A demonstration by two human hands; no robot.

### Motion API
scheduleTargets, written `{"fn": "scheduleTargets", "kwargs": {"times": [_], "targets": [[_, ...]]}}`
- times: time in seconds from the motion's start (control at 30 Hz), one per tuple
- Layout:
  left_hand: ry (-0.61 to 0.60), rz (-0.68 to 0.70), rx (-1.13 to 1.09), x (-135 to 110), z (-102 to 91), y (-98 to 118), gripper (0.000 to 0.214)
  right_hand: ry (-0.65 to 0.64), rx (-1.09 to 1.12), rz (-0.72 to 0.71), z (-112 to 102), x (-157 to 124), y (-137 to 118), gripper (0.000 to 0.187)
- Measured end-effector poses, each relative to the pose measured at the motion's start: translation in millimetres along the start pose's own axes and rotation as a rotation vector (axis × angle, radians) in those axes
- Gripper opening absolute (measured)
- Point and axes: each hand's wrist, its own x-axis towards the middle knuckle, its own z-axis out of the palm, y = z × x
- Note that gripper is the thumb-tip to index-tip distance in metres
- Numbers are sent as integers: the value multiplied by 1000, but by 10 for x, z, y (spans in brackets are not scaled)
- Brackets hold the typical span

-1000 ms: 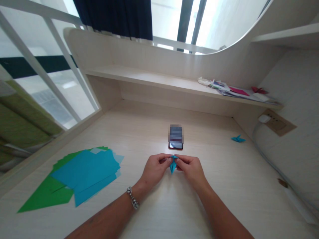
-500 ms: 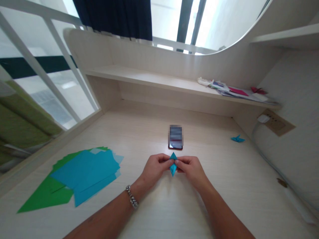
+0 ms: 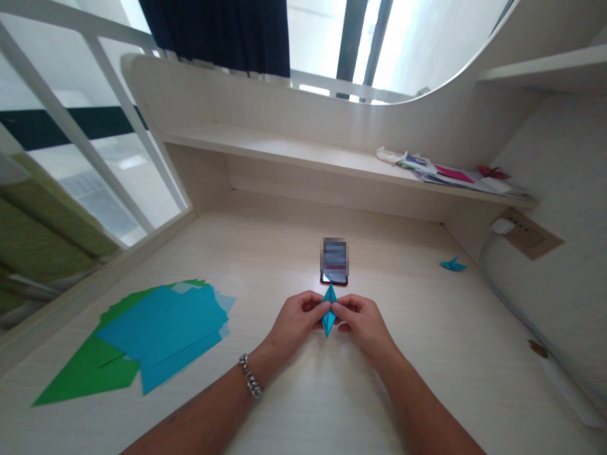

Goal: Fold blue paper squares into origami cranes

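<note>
A small blue folded origami paper (image 3: 328,324), diamond-shaped with pointed ends, is pinched between both hands above the desk. My left hand (image 3: 300,317) grips its left side between thumb and fingers; a silver chain bracelet (image 3: 250,376) circles that wrist. From the right, my right hand (image 3: 361,319) pinches the opposite side, thumb tip close to the left thumb. The middle of the paper is partly covered by the thumbs. Just beyond its top point lies a phone (image 3: 334,260) with a blurred screen.
Blue sheets (image 3: 175,322) overlap green sheets (image 3: 85,373) on the desk at left. A blue folded paper figure (image 3: 454,265) rests at right, near a grey cable (image 3: 502,294) running from a wall socket (image 3: 531,234). Papers (image 3: 450,174) lie on the shelf (image 3: 284,148).
The upper point of the folded paper now reaches slightly farther up toward the phone, and the paper looks a little longer. Both hands have barely moved.
</note>
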Motion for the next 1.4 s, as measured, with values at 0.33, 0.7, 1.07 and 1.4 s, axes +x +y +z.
{"fn": "scheduleTargets", "kwargs": {"times": [0.33, 0.7, 1.07, 1.4], "targets": [[-48, -63, 26, 10, -5, -52, 25, -2, -105, -192, -61, 34, -8, 27], [-34, -95, 68, 3, -10, -12, 26, -42, -148, -215, -92, 37, -7, 18], [-115, -130, 56, -17, -17, -27, 22, -82, -122, -157, -95, 20, -37, 24], [-93, -140, 100, -10, -27, 0, 22, -83, -4, -46, -115, 27, 5, 30]]}}
